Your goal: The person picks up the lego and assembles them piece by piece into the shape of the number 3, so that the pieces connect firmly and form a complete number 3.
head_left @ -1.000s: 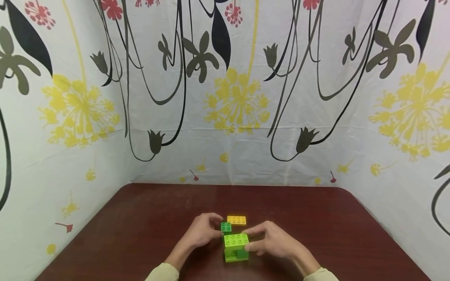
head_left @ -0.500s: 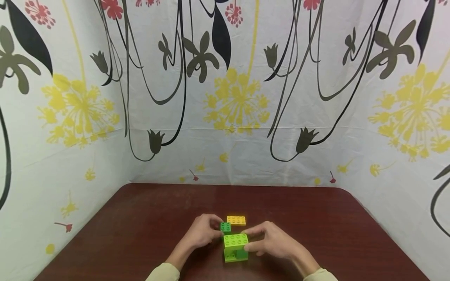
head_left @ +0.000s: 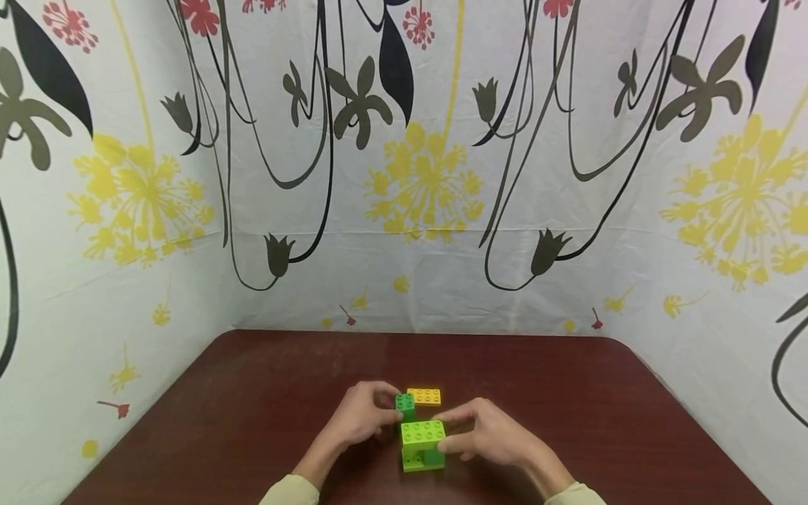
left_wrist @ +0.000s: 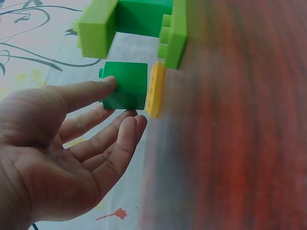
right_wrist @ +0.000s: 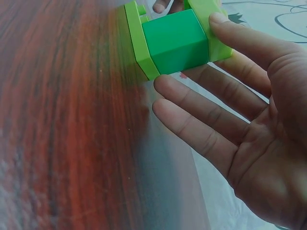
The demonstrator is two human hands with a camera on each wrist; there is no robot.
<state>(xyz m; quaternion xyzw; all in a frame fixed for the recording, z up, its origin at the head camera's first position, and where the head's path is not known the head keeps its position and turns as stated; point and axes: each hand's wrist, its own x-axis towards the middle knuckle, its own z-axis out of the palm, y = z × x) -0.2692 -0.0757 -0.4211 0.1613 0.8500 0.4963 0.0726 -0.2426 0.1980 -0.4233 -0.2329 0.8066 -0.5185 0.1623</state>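
Observation:
My left hand (head_left: 362, 415) pinches a small green toy building block (head_left: 405, 402) with studs on top between thumb and fingers; the left wrist view shows the thumb on the block's side (left_wrist: 129, 86). Just in front stands a stack: a lime base plate (head_left: 413, 464), a green block (right_wrist: 177, 40) at its right end, and a lime eight-stud block (head_left: 423, 436) across the top. My right hand (head_left: 495, 435) grips that top block at its right end, thumb on the near side. Under the lime block's left end, the stack has a gap.
A flat yellow building plate (head_left: 428, 397) lies on the table behind the green block. The dark red-brown wooden table (head_left: 536, 379) reaches to a white floral cloth (head_left: 391, 294) hung around its back and sides.
My left hand has raised the small green block slightly, and it now overlaps the yellow plate's left corner in the head view. My right hand and the stack stay put.

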